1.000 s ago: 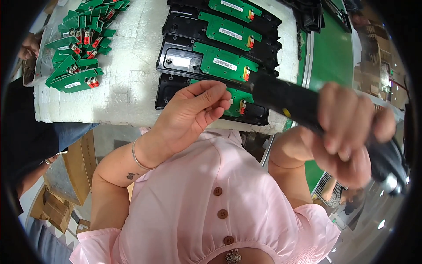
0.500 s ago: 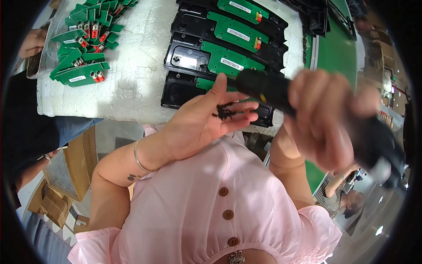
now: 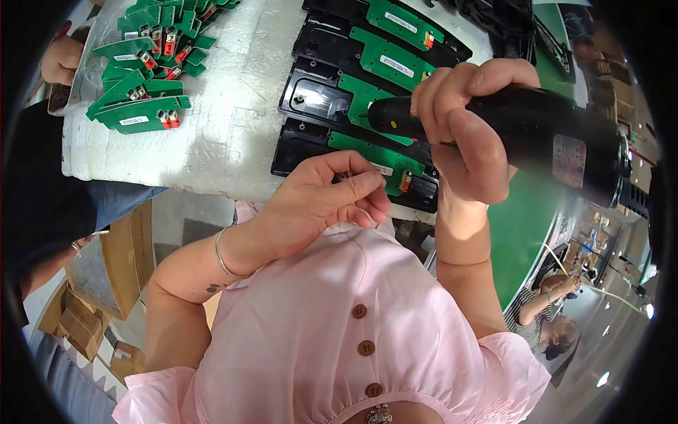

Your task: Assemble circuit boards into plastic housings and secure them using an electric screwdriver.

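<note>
My right hand (image 3: 470,124) grips a black electric screwdriver (image 3: 551,124). Its nose points left and rests at or just over a green circuit board (image 3: 357,86) lying on a long black plastic panel (image 3: 311,95). Below that, my left hand (image 3: 321,194) is curled with thumb against fingers, around small black screws that are mostly hidden now. It hovers over the front edge of the nearest black panel (image 3: 300,148), which carries another green circuit board (image 3: 344,143) with a red-and-yellow connector (image 3: 405,181). Two more panels with boards lie farther back.
The panels lie on a white foam block (image 3: 233,120). A heap of green circuit boards (image 3: 145,113) with red connectors sits at its left, beside another person's hand (image 3: 62,60). Cardboard boxes (image 3: 127,261) stand below left. Black parts (image 3: 498,25) lie at the far right.
My left hand has closed its fingers over the screws that lay in its open palm. My right hand has brought the screwdriver up and over the panels, its nose now at a board.
</note>
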